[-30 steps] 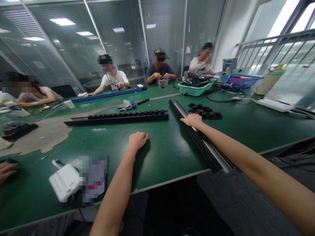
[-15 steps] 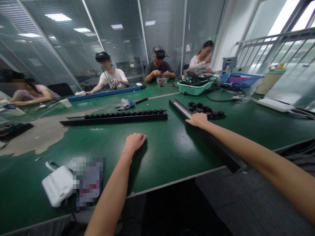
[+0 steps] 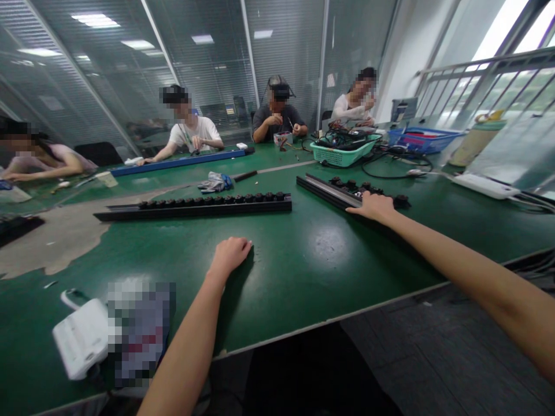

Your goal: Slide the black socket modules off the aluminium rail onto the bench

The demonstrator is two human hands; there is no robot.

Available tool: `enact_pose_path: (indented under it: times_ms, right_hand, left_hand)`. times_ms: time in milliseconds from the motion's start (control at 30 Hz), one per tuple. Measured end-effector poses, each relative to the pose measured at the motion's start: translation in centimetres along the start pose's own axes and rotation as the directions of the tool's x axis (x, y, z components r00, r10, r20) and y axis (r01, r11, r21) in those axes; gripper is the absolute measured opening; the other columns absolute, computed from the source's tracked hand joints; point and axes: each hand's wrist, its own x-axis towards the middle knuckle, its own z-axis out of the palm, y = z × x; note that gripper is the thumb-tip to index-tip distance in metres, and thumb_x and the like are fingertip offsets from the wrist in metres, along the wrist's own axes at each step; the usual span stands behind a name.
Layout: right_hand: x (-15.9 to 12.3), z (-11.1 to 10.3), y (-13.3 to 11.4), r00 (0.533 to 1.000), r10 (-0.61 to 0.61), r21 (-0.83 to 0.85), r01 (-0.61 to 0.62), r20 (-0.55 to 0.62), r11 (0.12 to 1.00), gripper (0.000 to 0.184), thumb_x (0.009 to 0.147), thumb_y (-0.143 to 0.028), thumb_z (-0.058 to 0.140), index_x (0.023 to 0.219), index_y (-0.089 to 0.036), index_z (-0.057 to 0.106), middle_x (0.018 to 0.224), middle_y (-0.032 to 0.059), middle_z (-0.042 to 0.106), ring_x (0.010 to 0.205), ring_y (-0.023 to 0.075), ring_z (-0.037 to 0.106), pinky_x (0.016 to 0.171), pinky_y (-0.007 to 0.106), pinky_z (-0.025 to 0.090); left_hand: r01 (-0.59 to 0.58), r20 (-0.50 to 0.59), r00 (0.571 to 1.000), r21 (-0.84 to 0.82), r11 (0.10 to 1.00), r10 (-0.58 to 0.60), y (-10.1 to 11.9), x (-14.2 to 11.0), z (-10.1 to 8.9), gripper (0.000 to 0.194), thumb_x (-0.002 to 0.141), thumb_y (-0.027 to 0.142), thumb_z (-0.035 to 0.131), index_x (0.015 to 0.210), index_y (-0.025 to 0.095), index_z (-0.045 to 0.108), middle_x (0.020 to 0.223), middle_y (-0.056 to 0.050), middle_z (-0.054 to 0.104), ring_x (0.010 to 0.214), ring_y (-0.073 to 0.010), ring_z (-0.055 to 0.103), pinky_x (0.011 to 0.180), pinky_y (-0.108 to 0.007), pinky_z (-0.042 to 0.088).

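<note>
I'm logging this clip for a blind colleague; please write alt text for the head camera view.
A person's right hand lies on a black rail beside black knobs, while the left hand rests on a green workbench. A second black rail, topped with a row of knobs, lies ahead, and a co-worker sits beyond it.

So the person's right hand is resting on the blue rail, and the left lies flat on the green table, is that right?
Not quite: the right hand rests on a black rail, not a blue one, as the head view shows. The left hand does lie flat on the green table.
</note>
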Motion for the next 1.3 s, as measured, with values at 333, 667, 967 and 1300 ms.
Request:
enact_pose_path:
  times_ms: [333, 667, 967, 1300]
  right_hand:
    - [2.2, 1.2, 4.1, 0.998, 0.051, 0.014, -0.051, -0.039, 0.999, 0.099, 0.076, -0.086, 0.049, 0.132, -0.006, 0.048, 0.115, 0.0296, 0.065, 0.107, 0.0437, 0.063, 0.088, 0.053, 0.046]
    - [4.7, 1.7, 7.6, 0.992, 0.126, 0.008, -0.126, 0.002, 0.992, 0.091, 0.08, -0.08, 0.055, 0.135, -0.007, 0.049, 0.115, 0.0332, 0.061, 0.107, 0.0375, 0.06, 0.083, 0.044, 0.037]
    - [6.4, 2.4, 10.1, 0.978, 0.21, 0.006, -0.21, -0.001, 0.978, 0.092, 0.081, -0.078, 0.053, 0.139, -0.007, 0.048, 0.116, 0.0339, 0.057, 0.11, 0.0378, 0.057, 0.078, 0.044, 0.033]
    - [3.1, 2.7, -1.1, 0.922, -0.178, -0.026, 0.18, -0.343, 0.983, 0.073, 0.094, -0.064, 0.047, 0.129, 0.001, 0.054, 0.13, 0.0321, 0.054, 0.126, 0.0388, 0.044, 0.108, 0.05, 0.027]
  left_hand:
    - [0.014, 0.011, 1.0, -0.009, 1.0, -0.014, 0.0, 0.1, 0.0, 0.05, 0.101, 0.044, 0.029, 0.094, 0.02, 0.072, 0.096, -0.013, 0.074, 0.092, -0.0273, 0.071, 0.074, -0.032, 0.051]
    - [0.044, 0.024, 0.999, -0.053, 0.998, -0.043, -0.1, 0.2, 0.2, 0.05, 0.101, 0.044, 0.03, 0.098, 0.02, 0.073, 0.098, -0.013, 0.075, 0.093, -0.0276, 0.07, 0.076, -0.033, 0.051]
    - [0.038, 0.014, 0.999, -0.059, 0.998, -0.037, -0.1, 0.1, 0.3, 0.05, 0.102, 0.044, 0.029, 0.097, 0.02, 0.073, 0.096, -0.013, 0.074, 0.091, -0.0272, 0.07, 0.076, -0.033, 0.051]
    - [0.031, 0.007, 0.999, -0.059, 0.998, -0.031, -0.1, 0.2, 0.5, 0.05, 0.102, 0.044, 0.03, 0.096, 0.02, 0.073, 0.098, -0.013, 0.075, 0.094, -0.0275, 0.07, 0.077, -0.033, 0.051]
